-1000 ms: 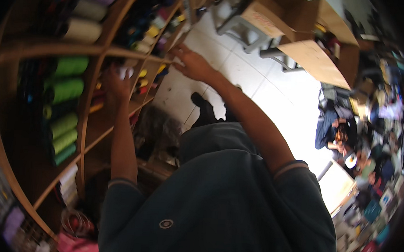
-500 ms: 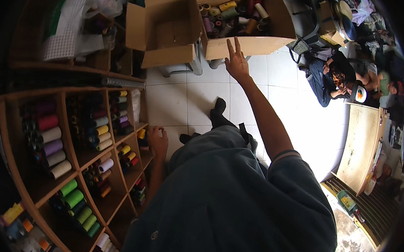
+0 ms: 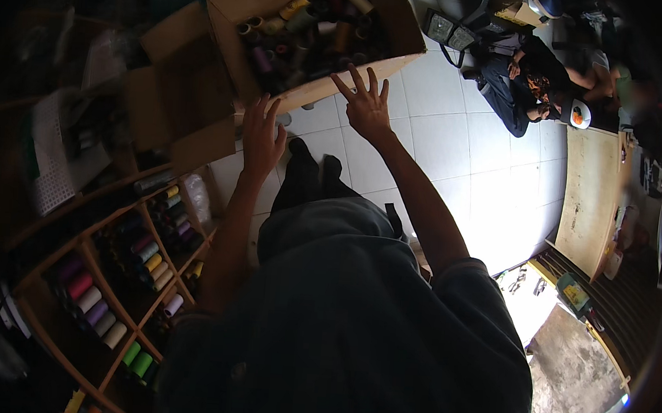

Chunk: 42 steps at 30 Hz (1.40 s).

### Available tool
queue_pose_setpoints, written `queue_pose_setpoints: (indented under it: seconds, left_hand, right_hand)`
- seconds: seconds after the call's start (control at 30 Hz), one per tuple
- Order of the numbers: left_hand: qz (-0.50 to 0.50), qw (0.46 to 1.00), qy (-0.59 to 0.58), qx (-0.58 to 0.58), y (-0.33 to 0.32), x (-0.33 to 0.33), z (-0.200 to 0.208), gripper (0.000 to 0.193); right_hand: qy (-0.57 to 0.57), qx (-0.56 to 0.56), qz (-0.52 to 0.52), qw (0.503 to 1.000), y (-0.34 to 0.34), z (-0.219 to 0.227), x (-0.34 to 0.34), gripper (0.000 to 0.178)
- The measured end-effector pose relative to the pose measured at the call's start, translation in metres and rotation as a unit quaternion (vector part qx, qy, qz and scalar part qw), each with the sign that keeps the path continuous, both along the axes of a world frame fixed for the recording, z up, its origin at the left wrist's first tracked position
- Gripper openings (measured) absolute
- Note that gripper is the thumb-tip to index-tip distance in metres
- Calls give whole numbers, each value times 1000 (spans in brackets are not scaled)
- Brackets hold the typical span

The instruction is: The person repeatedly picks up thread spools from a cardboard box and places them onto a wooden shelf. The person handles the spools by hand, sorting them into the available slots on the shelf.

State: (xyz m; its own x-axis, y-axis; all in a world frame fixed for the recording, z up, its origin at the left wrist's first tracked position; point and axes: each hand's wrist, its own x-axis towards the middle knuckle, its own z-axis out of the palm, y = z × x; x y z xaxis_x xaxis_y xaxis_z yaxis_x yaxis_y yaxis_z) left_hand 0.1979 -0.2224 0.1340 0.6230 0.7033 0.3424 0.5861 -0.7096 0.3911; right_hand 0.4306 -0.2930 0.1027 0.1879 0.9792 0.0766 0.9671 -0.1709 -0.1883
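A cardboard box (image 3: 300, 95) full of thread spools (image 3: 301, 32) in many colours stands in front of me. My right hand (image 3: 368, 115) is at its near right side, fingers spread and holding nothing. At the near left corner of that box is my left hand (image 3: 261, 136), fingers stretched upward, with nothing in it. Whether either hand touches the cardboard I cannot tell. Left of the full box sits a second cardboard box (image 3: 150, 109) with raised flaps; its inside is dark.
A wooden shelf (image 3: 127, 319) with thread cones in its compartments runs along my left. On the white tiled floor (image 3: 428, 129) at the far right sits a person (image 3: 535, 83) in dark clothes. A wooden board (image 3: 585, 201) and a doorway with dark slats (image 3: 608, 303) lie to the right.
My left hand has risen from beside the shelf to the full box. The right hand's fingers have spread wider. My view has turned, and I stand closer to the boxes.
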Motion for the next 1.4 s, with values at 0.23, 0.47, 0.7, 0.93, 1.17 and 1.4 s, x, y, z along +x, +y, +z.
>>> queue_pose_setpoints:
  seconds: [0.23, 0.47, 0.7, 0.93, 1.17, 1.4]
  left_hand:
    - [-22, 990, 84, -108, 39, 46, -51, 41]
    - [-95, 958, 47, -268, 64, 72, -39, 33]
    - [-87, 833, 63, -542, 109, 76, -69, 41]
    - [55, 777, 96, -620, 117, 60, -110, 42]
    - [61, 797, 134, -586, 110, 63, -166, 41]
    - [-30, 896, 152, -416, 107, 101, -198, 53]
  right_hand:
    - [-59, -34, 30, 997, 6, 3, 36, 68]
    - [-16, -36, -24, 999, 29, 10, 69, 34]
    - [68, -254, 141, 954, 90, -4, 43, 28]
    - [460, -316, 132, 819, 117, -72, 72, 32]
    - [187, -434, 246, 846, 161, -131, 165, 31]
    - [12, -311, 523, 794, 151, -197, 172, 31]
